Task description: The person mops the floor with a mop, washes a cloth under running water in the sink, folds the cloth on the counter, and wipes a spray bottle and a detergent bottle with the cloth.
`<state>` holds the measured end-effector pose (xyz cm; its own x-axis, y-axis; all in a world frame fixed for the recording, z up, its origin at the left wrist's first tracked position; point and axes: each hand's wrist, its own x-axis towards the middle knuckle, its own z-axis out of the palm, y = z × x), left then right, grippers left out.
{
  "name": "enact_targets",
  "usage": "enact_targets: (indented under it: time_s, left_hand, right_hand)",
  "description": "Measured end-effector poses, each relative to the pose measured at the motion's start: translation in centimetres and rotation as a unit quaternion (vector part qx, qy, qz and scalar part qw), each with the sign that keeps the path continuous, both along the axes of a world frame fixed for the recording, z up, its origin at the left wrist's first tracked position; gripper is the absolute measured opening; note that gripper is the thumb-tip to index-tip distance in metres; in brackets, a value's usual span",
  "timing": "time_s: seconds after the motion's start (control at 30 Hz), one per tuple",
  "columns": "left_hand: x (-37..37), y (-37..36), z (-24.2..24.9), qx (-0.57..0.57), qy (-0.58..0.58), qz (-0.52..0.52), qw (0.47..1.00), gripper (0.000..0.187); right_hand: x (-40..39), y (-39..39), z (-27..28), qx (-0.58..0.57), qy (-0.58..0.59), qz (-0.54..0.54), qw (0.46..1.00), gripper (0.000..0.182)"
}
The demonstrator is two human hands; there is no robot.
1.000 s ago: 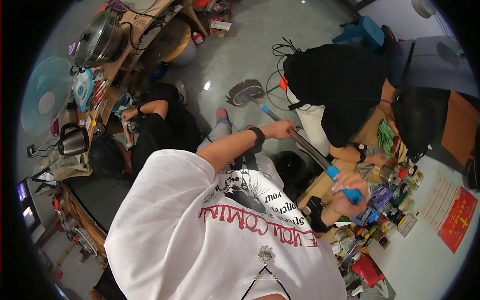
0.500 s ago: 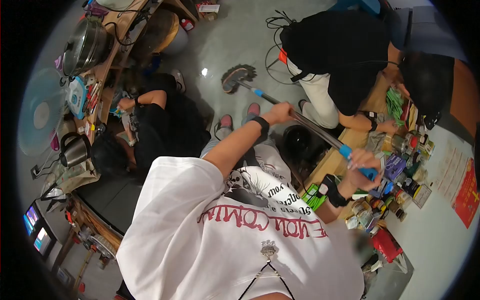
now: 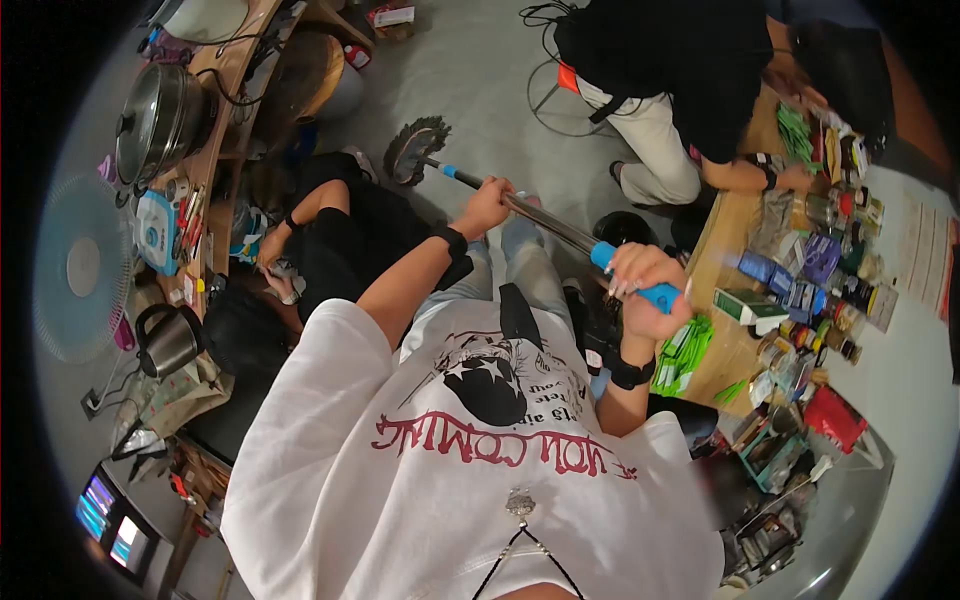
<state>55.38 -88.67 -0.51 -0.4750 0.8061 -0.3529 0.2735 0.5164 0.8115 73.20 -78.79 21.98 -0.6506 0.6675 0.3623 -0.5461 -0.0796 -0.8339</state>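
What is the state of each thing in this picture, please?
mop: head on the floor, handle slanted
left hand: closed on the metal shaft
right hand: closed on the blue grip
pot: lid on
fan: upright
kettle: upright, lid closed

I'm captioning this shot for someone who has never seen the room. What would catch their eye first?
First the mop, running across the middle: the left hand grips its metal shaft and the right hand its blue end, with the mop head on the grey floor. Next, the wooden table at right, crowded with jars and packets, where a person in black bends over it.
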Motion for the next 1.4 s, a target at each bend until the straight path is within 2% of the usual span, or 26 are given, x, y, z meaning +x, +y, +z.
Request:
enact_targets:
  time_s: [0.1, 0.27, 0.33, 0.53, 0.67, 0.77, 0.9, 1.07, 1.2, 1.27, 1.33, 1.4]
  left_hand:
    - [2.5, 0.3, 1.4, 0.035, -0.008, -0.014, 0.999, 0.023]
    - [6.3, 1.5, 0.0, 0.063, -0.006, -0.058, 0.996, 0.017]
    - [7.9, 2.2, 0.4, 0.083, 0.004, -0.117, 0.99, 0.016]
    - [15.2, 4.3, 0.7, 0.124, -0.001, -0.196, 0.973, 0.019]
    - [21.4, 4.7, 1.5, 0.104, -0.013, -0.219, 0.97, 0.02]
    - [26.3, 4.5, 1.3, 0.138, -0.044, -0.227, 0.963, 0.023]
    - [30.4, 3.6, 2.1, 0.113, -0.024, -0.266, 0.957, 0.025]
    - [31.2, 1.0, 2.0, 0.101, -0.038, -0.267, 0.958, 0.026]
    - [29.0, -2.5, 1.4, 0.105, -0.053, -0.228, 0.967, 0.027]
    - [27.6, -4.5, 0.9, 0.101, -0.036, -0.24, 0.965, 0.027]
    - [25.8, -7.0, 0.7, 0.116, -0.051, -0.183, 0.975, 0.026]
    - [24.0, -9.2, 0.4, 0.104, -0.048, -0.168, 0.979, 0.024]
  right_hand:
    - [3.0, -1.8, 0.9, 0.017, -0.012, -0.041, 0.999, 0.039]
    - [7.1, -4.5, 2.0, 0.045, -0.021, -0.109, 0.993, 0.041]
    - [8.8, -5.4, 2.4, 0.048, -0.028, -0.125, 0.991, 0.041]
    - [15.3, -7.1, 3.9, 0.081, -0.083, -0.22, 0.968, 0.044]
    - [20.3, -7.5, 5.7, 0.098, -0.095, -0.237, 0.962, 0.045]
    - [23.8, -7.7, 6.8, 0.099, -0.106, -0.262, 0.954, 0.044]
    - [28.6, -7.7, 7.0, 0.117, -0.107, -0.269, 0.95, 0.042]
    - [30.7, -8.9, 5.9, 0.115, -0.083, -0.248, 0.958, 0.042]
    - [29.0, -11.2, 4.9, 0.095, -0.053, -0.229, 0.967, 0.044]
    - [27.8, -12.4, 4.5, 0.067, -0.022, -0.178, 0.981, 0.043]
    - [26.2, -14.2, 3.9, 0.053, -0.013, -0.176, 0.983, 0.043]
    - [24.6, -16.0, 3.5, 0.011, 0.009, -0.159, 0.987, 0.043]
